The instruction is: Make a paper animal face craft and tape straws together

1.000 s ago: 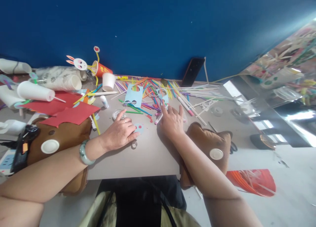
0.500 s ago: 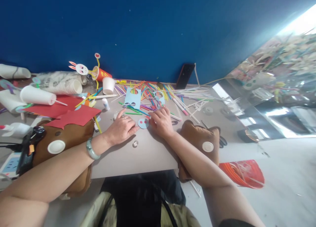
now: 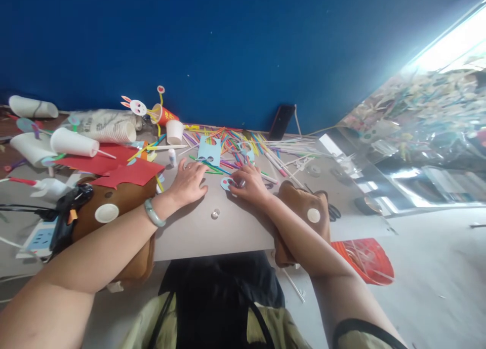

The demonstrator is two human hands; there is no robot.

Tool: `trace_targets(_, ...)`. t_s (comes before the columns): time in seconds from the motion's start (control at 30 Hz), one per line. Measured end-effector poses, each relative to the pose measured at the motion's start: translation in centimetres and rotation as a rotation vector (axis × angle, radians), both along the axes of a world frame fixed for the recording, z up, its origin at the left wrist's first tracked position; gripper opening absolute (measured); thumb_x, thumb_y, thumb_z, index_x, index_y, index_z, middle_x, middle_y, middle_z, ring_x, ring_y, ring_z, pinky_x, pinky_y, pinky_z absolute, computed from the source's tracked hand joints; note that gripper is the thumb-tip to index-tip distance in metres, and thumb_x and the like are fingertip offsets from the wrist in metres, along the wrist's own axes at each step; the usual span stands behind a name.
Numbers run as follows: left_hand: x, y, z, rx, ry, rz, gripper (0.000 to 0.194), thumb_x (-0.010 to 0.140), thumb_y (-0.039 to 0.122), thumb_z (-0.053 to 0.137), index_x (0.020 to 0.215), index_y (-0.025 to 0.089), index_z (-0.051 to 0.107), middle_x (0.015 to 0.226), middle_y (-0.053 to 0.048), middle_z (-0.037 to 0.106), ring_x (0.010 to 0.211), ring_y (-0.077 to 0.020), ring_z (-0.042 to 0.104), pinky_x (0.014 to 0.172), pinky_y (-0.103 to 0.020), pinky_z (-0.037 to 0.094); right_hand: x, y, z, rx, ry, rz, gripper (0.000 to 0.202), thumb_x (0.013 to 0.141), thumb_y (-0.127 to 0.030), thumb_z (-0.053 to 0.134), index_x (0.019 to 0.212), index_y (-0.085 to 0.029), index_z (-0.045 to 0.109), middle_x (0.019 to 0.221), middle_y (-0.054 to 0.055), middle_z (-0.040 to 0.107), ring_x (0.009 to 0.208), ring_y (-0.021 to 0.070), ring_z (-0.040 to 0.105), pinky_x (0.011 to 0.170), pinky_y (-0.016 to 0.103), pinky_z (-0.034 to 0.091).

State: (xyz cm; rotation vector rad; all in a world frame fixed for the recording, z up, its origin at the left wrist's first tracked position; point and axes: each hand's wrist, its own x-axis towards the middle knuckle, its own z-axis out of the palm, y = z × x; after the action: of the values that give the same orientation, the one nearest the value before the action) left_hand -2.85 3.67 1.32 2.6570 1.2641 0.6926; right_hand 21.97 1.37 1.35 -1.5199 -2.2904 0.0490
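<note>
One red spot (image 3: 225, 182) already marks the round light-blue paper disc (image 3: 223, 186), nothing visibly joined to it, at the fingertips of the half-curled right hand (image 3: 251, 185), whose grip I cannot tell, while the left hand (image 3: 188, 183) is spread wide.

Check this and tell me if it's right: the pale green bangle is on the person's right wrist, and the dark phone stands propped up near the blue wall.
Not quite. The head view shows the pale green bangle on the left wrist. The dark phone does stand propped up near the blue wall.
</note>
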Motion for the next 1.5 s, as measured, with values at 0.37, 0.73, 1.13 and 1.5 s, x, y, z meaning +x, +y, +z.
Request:
trace_targets(0.37, -1.5, 1.1, 0.2, -0.021, 0.008, 0.073, 0.051, 0.067, 0.018, 0.059, 0.117, 0.022, 0.053, 0.118, -0.013, 0.065, 0.116, -0.0342, 0.057, 0.108, -0.062, 0.025, 0.3, -1.0, 1.8, -0.032, -0.335, 0.324, 0.035, 0.093, -0.05, 0.052, 0.1, -0.023, 0.074, 0.097, 0.009, 0.055, 0.091, 0.0237, 0.04, 0.084, 0.04, 0.027)
trace_targets(0.73, -1.4, 1.0, 0.9, -0.078, 0.091, 0.121, 0.047, 0.071, 0.015, 0.055, 0.117, 0.018, 0.055, 0.105, -0.011, 0.072, 0.1, -0.032, 0.066, 0.098, -0.052, 0.034, -1.1, -1.4, 0.5, -0.064, -0.291, 0.443, 0.061, 0.09, -0.069, 0.04, 0.132, -0.03, 0.061, 0.1, 0.009, 0.054, 0.09, 0.0241, 0.039, 0.083, 0.04, 0.026)
trace_targets(1.13, -0.6, 0.0, 1.2, -0.159, 0.027, -0.02, 0.045, 0.071, 0.016, 0.056, 0.116, 0.02, 0.056, 0.115, -0.008, 0.069, 0.105, -0.0275, 0.063, 0.1, -0.047, 0.031, -2.3, -1.0, -0.7, -0.049, -0.242, 0.449, 0.06, 0.095, -0.066, 0.029, 0.135, -0.032, 0.059, 0.098, 0.009, 0.051, 0.09, 0.0243, 0.039, 0.081, 0.039, 0.026)
trace_targets(1.5, -0.8, 0.5, 0.3, -0.2, 0.062, -0.046, 0.05, 0.072, 0.009, 0.052, 0.121, 0.02, 0.054, 0.121, -0.01, 0.068, 0.115, -0.0279, 0.06, 0.101, -0.046, 0.031, -1.9, -0.9, -0.6, -0.012, -0.189, 0.436, 0.065, 0.094, -0.067, 0.028, 0.135, -0.027, 0.059, 0.1, 0.011, 0.053, 0.091, 0.025, 0.04, 0.083, 0.04, 0.027)
